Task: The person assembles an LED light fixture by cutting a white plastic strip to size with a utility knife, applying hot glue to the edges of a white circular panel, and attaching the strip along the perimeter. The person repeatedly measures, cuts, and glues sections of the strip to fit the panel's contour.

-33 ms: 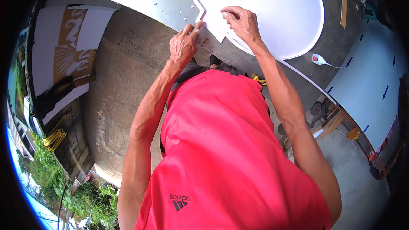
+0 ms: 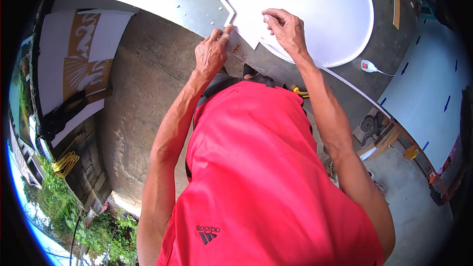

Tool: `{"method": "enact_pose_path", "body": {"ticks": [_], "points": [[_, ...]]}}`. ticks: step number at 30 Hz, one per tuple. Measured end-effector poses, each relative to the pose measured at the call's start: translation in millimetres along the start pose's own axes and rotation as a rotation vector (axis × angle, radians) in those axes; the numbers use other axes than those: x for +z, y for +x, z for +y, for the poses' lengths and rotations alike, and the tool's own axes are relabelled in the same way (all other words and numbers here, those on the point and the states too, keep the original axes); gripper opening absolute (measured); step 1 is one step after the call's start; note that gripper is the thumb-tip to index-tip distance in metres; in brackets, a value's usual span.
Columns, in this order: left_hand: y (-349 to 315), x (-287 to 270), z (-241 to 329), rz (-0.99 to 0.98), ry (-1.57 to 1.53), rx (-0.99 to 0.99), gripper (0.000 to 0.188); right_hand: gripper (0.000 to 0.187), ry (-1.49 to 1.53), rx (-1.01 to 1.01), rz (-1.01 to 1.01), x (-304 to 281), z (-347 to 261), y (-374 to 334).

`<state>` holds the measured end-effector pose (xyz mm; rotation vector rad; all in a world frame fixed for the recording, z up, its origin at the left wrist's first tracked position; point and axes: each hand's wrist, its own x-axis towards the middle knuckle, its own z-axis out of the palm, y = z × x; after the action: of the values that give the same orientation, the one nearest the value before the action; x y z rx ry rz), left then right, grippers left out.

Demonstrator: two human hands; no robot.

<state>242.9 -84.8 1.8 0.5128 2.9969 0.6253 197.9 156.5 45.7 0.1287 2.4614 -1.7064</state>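
A large rounded white board (image 2: 320,15) lies on the grey tabletop in front of me, with a raised rim along its edge. On its left side a narrow white strip (image 2: 228,9) follows a zigzag outline. My left hand (image 2: 211,54) is at the near end of this strip, its fingertips closed against it; the thumb is hidden. Above the board, my right hand (image 2: 288,32) is closed in a pinch, thumb against the fingers. Whatever it may hold is too small to make out. A pointed white corner of the board lies between the hands.
Small white scraps (image 2: 212,22) lie left of the strip. A white bottle (image 2: 368,66) with a thin nozzle lies to the right, near a brown strip (image 2: 396,7). A long white strip (image 2: 354,90) runs off the table's near side. Patterned panels (image 2: 81,59) stand at left.
My right hand has shifted slightly right, away from the zigzag edge. The left hand stays at the strip.
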Motion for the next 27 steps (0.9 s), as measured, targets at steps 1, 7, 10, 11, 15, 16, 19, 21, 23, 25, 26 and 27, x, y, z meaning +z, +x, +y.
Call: {"method": "enact_pose_path", "body": {"ticks": [1,7,10,11,15,16,19,21,23,25,26,27], "points": [[0,0,1,-0.002,-0.002,0.006,0.056,0.017,0.110,0.018,0.110,-15,-3,-16],[3,-1,4,-0.037,0.021,0.013,0.045,0.022,0.201,0.091,0.691,-104,34,-109],[3,-4,6,-0.040,0.059,0.022,0.044,0.033,0.132,0.129,0.954,-143,75,-149],[3,-6,8,-0.053,0.056,0.011,0.044,0.038,0.131,0.131,1.028,-156,92,-161],[1,-3,5,-0.036,0.057,0.025,0.046,0.061,0.026,0.213,1.143,-194,115,-180],[1,-2,5,-0.035,0.057,0.023,0.047,0.065,0.014,0.217,1.137,-203,124,-180],[4,2,6,-0.015,0.074,0.051,0.050,0.079,-0.002,0.217,1.039,-230,155,-174],[5,4,6,-0.024,0.088,0.051,0.053,0.081,0.049,0.192,0.953,-243,165,-165],[2,4,4,-0.053,0.095,0.022,0.057,0.076,-0.009,0.202,0.875,-248,161,-151],[0,2,5,-0.020,0.082,0.040,0.060,0.071,-0.022,0.249,0.825,-251,167,-143],[2,5,6,-0.006,0.052,0.050,0.060,0.070,-0.037,0.254,0.820,-256,168,-142],[0,1,6,0.006,0.033,0.049,0.060,0.068,-0.043,0.261,0.801,-258,171,-141]]}}
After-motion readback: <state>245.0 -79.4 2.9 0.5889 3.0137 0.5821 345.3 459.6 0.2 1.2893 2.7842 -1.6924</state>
